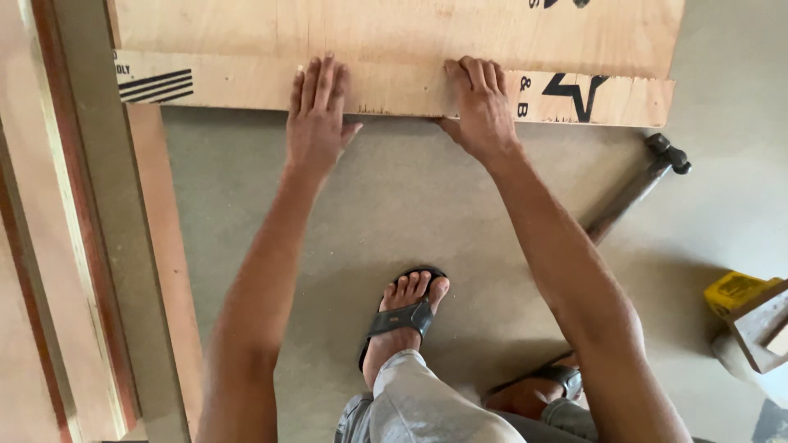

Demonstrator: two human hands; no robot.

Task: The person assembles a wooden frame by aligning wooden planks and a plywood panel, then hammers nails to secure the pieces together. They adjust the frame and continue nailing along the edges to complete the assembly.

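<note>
I am pressing both hands flat on a narrow plywood strip [394, 89], fingers together and stretched out, nothing pinched or gripped. My left hand [317, 115] is lying with its fingers over the strip and its heel hanging off the near edge above the floor; my right hand [481, 107] is doing the same a little way along, its thumb hooked under that near edge. Judging by the flat palms, I am holding the strip down and steady, probably keeping it lined up, not lifting it.

The strip is lying directly under my fingers, running left to right, and just beyond my fingertips it is meeting a wider plywood sheet [394, 29], edge against edge or overlapping; I cannot tell which. Both pieces are carrying black printed marks.

Nearer to me than my hands, the grey concrete floor [410, 205] is bare and dusty. My foot in a black sandal [404, 316] is planted below the hands, bracing me as I am leaning forward. Off past my right hand a hammer [636, 187] is lying on the floor, within reach. Beyond my left hand long boards [90, 246] are running along the side. Far to the right, a yellow object [733, 292] is sitting beside a wooden block.
</note>
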